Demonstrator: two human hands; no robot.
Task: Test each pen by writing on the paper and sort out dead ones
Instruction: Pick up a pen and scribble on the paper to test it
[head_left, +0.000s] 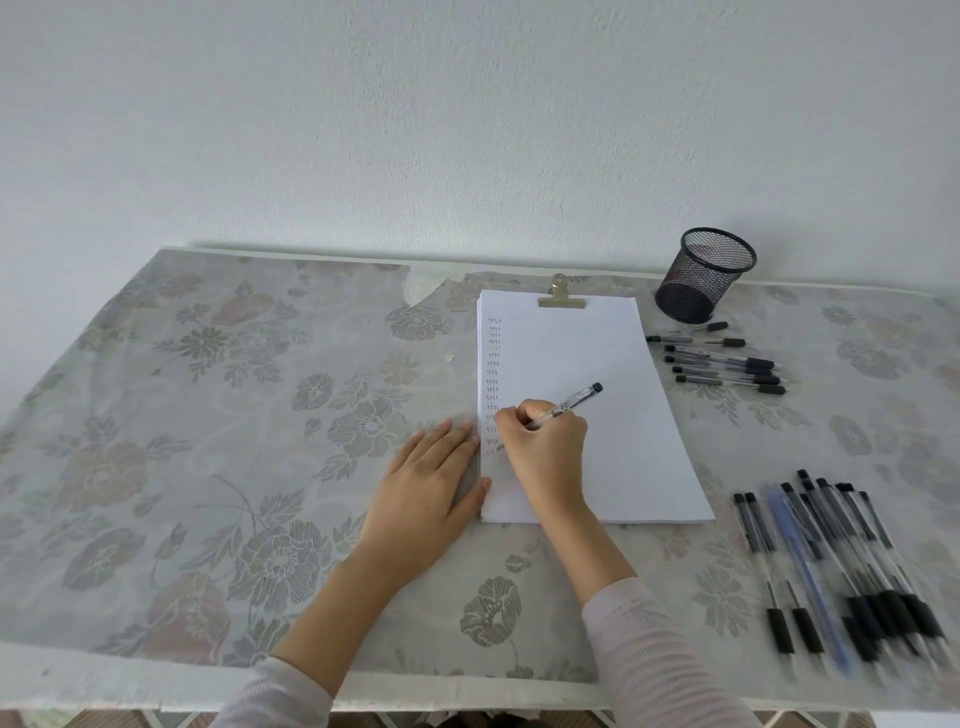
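The right hand (545, 441), fingers pinching a pen (569, 405), is writing while the left hand (431, 483), fingers flat and spread, is steadying the paper (613, 415) from nine o'clock.

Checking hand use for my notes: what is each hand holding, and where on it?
The right hand grips a clear pen low on its barrel. The left hand holds nothing.

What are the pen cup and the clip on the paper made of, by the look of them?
Pen cup: black metal mesh, probably; the wall shows through its fine grid. Clip: likely metal with a dull brass-coloured finish. Neither can be confirmed from sight alone.
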